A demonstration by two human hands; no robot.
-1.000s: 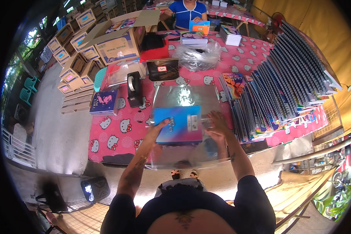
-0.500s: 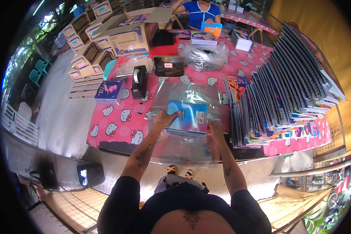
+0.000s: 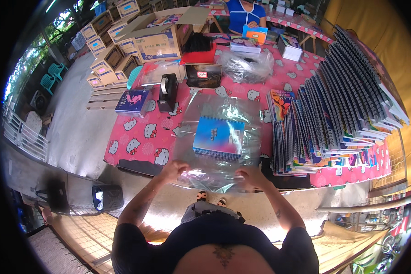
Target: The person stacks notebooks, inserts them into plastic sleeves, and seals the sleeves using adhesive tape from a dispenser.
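- The left hand (image 3: 173, 171), at 8 o'clock from the notebook, has thumb and fingers drawn nearly together, pinching the near edge of the film
- The right hand (image 3: 251, 176), at 5 o'clock, is curled in, its thumb and fingertips gripping the film's near edge on that side
- The glossy, clear plastic film (image 3: 185, 147) spreads wide between and beyond the hands, creased toward its near edge
- The blue-and-pink, rectangular, spiral-bound notebook (image 3: 219, 137) lies at the clock's centre, touched by neither hand, coils showing at its far and near edges; whether it is on the film or inside it, I cannot tell
- Beneath is a pink, cat-patterned tablecloth (image 3: 140, 140)
- Between 10 and 11 o'clock stands a black tape dispenser (image 3: 167, 95); farther out at 10, a pile of purple square-covered notebooks (image 3: 131, 101)
- Between 2 and 3 o'clock runs a long, leaning row of dark-coiled, multicoloured notebooks (image 3: 331, 107)
- Between 12 and 1 o'clock sits a crumpled heap of clear plastic (image 3: 246, 66); beyond it, a co-worker in a blue top (image 3: 240, 17) holds a blue-and-orange notebook (image 3: 255, 34)
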